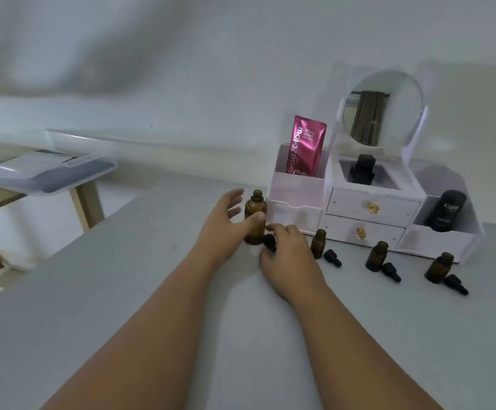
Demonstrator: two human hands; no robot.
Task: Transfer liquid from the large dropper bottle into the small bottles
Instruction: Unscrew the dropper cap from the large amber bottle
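Grey tabletop (152, 291) fills the lower view, set against a plain white wall. At its far right stands one white organiser (297, 187) with one round mirror (383, 108) and two drawers, each with a gold knob. It holds three items: one pink sachet (306, 146) in the left compartment, one black bottle (362, 170) in the middle one, and one black tube (446, 211) in the right one.

One large dropper bottle (255, 217), amber and uncapped, stands upright just beside the organiser's left corner. The left hand (223, 220) has its fingers spread and apart from the glass, with only the thumb touching the bottle's front. The right hand (288, 255), just beside the bottle's base, curls its fingers round one black dropper top (270, 242).

Three small amber bottles stand open and upright in a row in front of the drawers: the left small bottle (318, 244), the middle small bottle (376, 256) and the right small bottle (439, 267). Three black caps lie on their sides, one just beside each: the left cap (332, 258), the middle cap (391, 272) and the right cap (455, 284).

Off to the left, one wooden side table (87, 202) carries one clear plastic tray (42, 173).
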